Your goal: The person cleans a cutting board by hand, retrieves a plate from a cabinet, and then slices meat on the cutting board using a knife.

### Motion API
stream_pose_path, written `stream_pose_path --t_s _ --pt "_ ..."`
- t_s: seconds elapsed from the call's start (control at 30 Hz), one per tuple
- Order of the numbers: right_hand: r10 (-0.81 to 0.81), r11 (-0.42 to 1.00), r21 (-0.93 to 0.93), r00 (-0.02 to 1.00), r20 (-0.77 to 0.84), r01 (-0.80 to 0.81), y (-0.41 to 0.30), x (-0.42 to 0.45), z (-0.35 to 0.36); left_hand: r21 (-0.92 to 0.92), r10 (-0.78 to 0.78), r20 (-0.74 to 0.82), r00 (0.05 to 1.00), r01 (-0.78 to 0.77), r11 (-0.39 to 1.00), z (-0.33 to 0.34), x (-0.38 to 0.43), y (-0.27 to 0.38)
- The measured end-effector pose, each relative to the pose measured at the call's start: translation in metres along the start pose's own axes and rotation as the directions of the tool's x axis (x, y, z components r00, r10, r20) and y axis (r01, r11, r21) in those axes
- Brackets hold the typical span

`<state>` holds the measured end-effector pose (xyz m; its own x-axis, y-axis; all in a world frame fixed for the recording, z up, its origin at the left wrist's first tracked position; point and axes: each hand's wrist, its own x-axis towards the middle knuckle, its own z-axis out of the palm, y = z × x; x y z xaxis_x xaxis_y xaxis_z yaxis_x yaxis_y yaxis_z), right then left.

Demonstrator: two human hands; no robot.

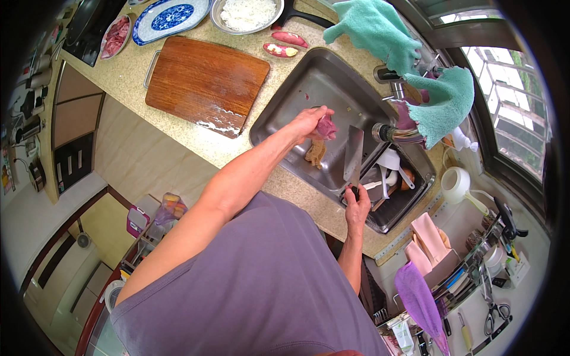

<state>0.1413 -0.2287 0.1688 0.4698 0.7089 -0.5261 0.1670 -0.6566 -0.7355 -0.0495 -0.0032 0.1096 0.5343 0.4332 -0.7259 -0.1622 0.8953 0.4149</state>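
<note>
My left hand [308, 123] is over the large basin of a stainless steel sink [294, 95], closed around a crumpled pinkish-red piece [327, 128]; whether it is cloth or food is unclear. In my right hand [357, 207], at the front rim of the sink, is the black handle of a broad kitchen knife [353, 153]. Its blade points away from me over the basin, apart from my left hand. Below the left hand lies a rough brown piece [315, 154], perhaps loofah. Small scraps, one of them red [307, 96], are on the basin floor.
A wet wooden cutting board [207, 84] lies left of the sink. Behind are two partly peeled sweet potatoes [285, 44], a bowl of white shreds [247, 15], a blue-and-white plate [171, 18] and raw meat [116, 36]. The towel-draped faucet [398, 133] overhangs the small basin of utensils [392, 171].
</note>
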Motion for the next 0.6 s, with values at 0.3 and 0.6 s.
stream_pose_path --t_s 0.3,0.6 --pt "-0.509 0.77 -0.427 0.86 0.037 0.474 -0.044 0.074 -0.026 0.112 0.05 -0.035 0.998 -0.046 0.993 0.012 -0.005 0.016" --pt "-0.825 0.475 -0.356 0.547 0.138 0.805 -0.114 0.184 -0.007 -0.115 0.004 0.074 0.997 0.004 0.993 0.01 -0.007 0.026"
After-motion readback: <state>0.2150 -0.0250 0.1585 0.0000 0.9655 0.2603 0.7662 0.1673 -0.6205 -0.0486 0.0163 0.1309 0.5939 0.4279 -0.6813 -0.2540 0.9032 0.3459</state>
